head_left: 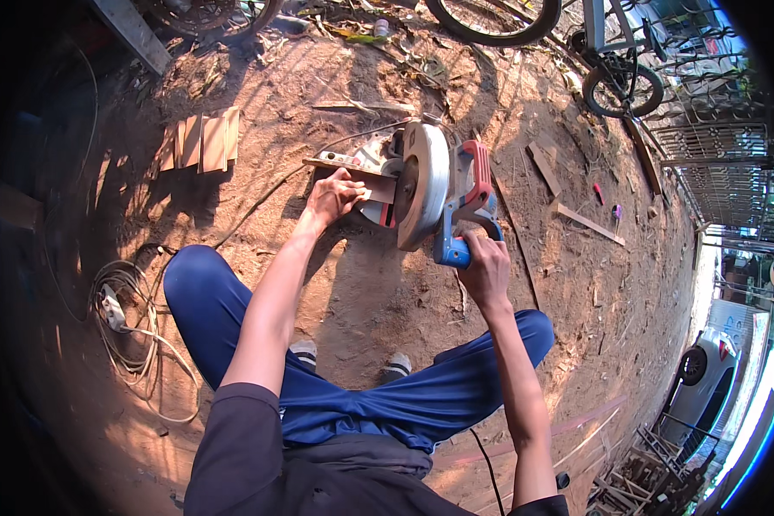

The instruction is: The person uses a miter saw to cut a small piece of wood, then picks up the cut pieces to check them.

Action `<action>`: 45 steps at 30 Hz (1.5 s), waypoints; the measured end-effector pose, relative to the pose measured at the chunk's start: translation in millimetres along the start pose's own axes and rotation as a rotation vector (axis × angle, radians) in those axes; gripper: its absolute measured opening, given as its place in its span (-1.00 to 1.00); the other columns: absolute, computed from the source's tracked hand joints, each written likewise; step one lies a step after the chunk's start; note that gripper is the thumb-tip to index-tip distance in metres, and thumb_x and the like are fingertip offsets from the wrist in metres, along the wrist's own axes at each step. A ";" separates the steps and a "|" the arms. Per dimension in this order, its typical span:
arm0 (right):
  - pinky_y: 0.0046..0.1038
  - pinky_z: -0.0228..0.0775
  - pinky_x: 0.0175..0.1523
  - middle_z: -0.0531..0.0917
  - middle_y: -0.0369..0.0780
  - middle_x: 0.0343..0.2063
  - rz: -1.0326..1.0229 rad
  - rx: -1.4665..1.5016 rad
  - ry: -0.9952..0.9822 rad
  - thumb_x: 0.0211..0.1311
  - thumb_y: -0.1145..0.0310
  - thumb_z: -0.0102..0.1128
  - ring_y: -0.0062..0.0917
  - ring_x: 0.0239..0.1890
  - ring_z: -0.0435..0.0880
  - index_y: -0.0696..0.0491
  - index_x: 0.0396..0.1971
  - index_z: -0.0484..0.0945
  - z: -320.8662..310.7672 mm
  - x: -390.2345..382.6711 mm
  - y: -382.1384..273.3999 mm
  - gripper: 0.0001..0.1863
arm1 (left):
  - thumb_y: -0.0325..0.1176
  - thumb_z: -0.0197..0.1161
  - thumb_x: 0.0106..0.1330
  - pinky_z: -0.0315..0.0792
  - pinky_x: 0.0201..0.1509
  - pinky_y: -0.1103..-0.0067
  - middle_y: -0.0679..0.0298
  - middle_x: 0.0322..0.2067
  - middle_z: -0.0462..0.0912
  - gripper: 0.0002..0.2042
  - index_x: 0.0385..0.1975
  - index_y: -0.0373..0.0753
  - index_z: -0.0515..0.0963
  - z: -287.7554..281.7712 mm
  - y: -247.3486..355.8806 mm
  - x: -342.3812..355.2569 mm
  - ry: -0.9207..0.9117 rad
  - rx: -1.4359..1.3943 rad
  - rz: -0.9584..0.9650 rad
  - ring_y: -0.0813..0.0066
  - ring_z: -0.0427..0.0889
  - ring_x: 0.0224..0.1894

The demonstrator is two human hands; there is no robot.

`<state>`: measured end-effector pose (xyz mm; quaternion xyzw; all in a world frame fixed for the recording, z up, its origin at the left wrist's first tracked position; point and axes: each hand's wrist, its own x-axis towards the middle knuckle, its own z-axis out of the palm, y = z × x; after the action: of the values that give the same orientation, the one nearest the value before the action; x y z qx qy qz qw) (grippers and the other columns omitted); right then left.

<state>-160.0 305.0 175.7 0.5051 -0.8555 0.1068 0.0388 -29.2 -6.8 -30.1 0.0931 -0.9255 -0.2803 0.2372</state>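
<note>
A miter saw with a round blade guard [434,176] sits on the dirt ground in front of me, with a red upper handle [477,159] and a blue grip [451,249]. My left hand [335,193] presses a flat brown board [374,185] on the saw's base, left of the blade, fingers bent over it. My right hand [482,267] is wrapped round the blue grip, to the right of and nearer me than the guard.
Cut board pieces [199,142] lie at left, coiled cable with a power strip [112,308] lower left. Loose planks [589,224] lie at right. Bicycle wheels [619,90] line the top. A fence [714,142], car [709,378] and wood pile [628,482] are at right.
</note>
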 end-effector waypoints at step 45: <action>-0.21 0.59 0.02 0.78 -0.28 -0.08 0.069 0.243 -0.124 -0.35 0.18 0.71 -0.23 -0.12 0.78 -0.23 0.16 0.53 -91.4 75.1 13.9 -0.13 | -0.09 0.62 -0.02 0.55 -0.15 0.31 0.11 -0.37 0.77 -0.64 -0.37 -0.20 0.71 -200.6 -116.4 -75.4 1.186 0.352 -1.168 0.19 0.72 -0.28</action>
<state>-212.5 267.5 275.9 0.4820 -0.8540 0.1793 -0.0791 139.5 -175.1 21.7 0.7228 -0.4816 -0.1145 0.4822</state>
